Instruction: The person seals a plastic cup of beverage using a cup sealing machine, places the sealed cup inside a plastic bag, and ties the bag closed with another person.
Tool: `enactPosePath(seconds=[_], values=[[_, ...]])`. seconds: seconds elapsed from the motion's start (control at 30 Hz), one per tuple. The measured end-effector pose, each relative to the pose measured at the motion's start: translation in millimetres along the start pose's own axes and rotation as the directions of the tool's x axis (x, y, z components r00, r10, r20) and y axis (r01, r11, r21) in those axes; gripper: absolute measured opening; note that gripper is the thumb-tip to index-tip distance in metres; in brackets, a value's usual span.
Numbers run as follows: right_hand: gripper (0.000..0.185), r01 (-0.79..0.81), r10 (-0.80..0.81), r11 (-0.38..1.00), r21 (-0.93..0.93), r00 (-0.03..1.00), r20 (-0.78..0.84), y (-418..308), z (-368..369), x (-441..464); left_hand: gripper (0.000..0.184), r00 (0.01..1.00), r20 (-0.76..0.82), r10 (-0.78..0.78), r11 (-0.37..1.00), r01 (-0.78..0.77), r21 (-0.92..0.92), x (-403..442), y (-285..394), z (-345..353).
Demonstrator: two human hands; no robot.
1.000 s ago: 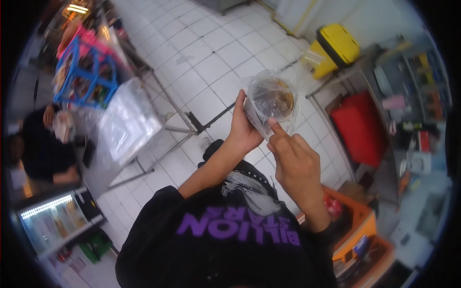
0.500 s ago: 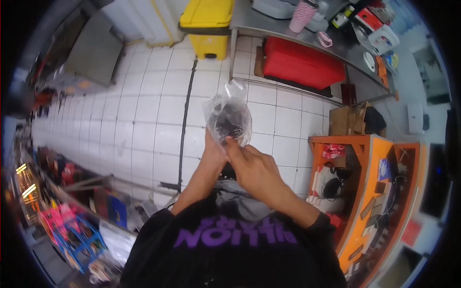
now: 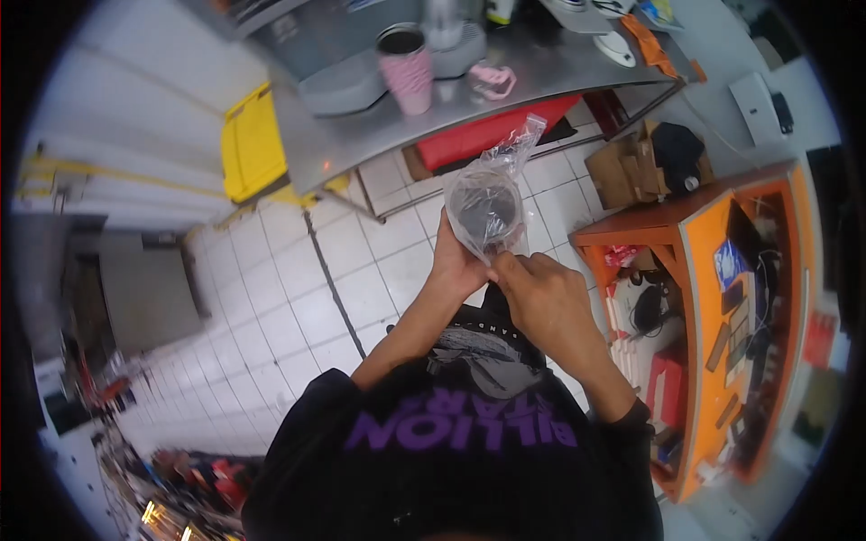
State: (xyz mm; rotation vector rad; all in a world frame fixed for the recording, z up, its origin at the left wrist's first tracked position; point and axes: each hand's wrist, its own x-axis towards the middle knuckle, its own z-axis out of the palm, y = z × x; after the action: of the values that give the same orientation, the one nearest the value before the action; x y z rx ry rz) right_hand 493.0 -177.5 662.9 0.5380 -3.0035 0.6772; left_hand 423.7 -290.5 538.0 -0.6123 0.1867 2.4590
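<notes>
A clear plastic bag point(image 3: 485, 206) with something round and dark inside is held out in front of my chest. My left hand point(image 3: 456, 255) is wrapped around its left side and underside, its fingertips partly hidden behind the bag. At the bag's near edge, my right hand point(image 3: 544, 288) pinches the plastic between thumb and fingers. The bag's loose, crumpled end points up and away from me. What exactly is inside the bag cannot be made out.
Ahead is a metal table point(image 3: 352, 135) bearing a pink tumbler point(image 3: 406, 77) and a pink lid with a handle point(image 3: 493, 79). A yellow bin point(image 3: 253, 144) stands left of it. Cardboard boxes point(image 3: 622, 171) and an orange shelf point(image 3: 699, 261) are on my right; white tiles point(image 3: 271, 298) cover the floor.
My view has moved closer to the metal table, so the tumbler and lid appear larger. Both hands keep hold of the bag, now seen further right, its dark inside facing up more roundly.
</notes>
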Motion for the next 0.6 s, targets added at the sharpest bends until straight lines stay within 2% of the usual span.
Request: enactPosePath(seconds=[0.13,0.27,0.33,0.37,0.4,0.47,0.5,0.53,0.6], values=[[0.02,-0.068,0.066,0.997,-0.034,0.996,-0.055,85,-23,34,0.044,0.992,0.08,-0.102,0.995,0.1,0.023,96,-21,36],[0.014,-0.054,0.053,0.998,-0.017,0.996,-0.072,182,-46,66,0.049,0.987,0.091,-0.134,0.989,0.127,0.076,194,-45,62],[0.011,-0.06,0.06,0.998,-0.016,0.998,-0.037,231,-55,86,0.043,0.969,0.175,-0.175,0.981,0.187,-0.051,245,-53,83],[0.011,-0.073,0.073,0.997,-0.006,0.997,-0.034,253,-62,98,0.042,0.987,0.107,-0.122,0.992,0.122,0.012,262,-59,88],[0.012,-0.073,0.073,0.997,-0.001,0.997,-0.017,270,-66,108,0.042,0.989,0.072,-0.126,0.992,0.126,0.003,276,-63,84],[0.013,-0.071,0.071,0.997,0.012,0.997,0.01,302,-74,126,0.042,0.987,0.134,-0.089,0.995,0.094,-0.033,318,-66,79],[0.013,-0.043,0.043,0.999,0.021,0.999,0.017,321,-77,140,0.042,0.994,0.084,-0.065,0.994,0.072,-0.081,330,-69,93],[0.014,-0.015,0.014,0.999,0.035,0.999,0.03,337,-79,150,0.042,0.995,0.08,-0.058,0.994,0.065,-0.083,342,-71,99],[0.013,-0.018,0.014,0.993,0.12,0.999,0.034,370,-77,178,0.044,1.0,-0.026,-0.018,0.999,0.017,-0.05,369,-75,105]])
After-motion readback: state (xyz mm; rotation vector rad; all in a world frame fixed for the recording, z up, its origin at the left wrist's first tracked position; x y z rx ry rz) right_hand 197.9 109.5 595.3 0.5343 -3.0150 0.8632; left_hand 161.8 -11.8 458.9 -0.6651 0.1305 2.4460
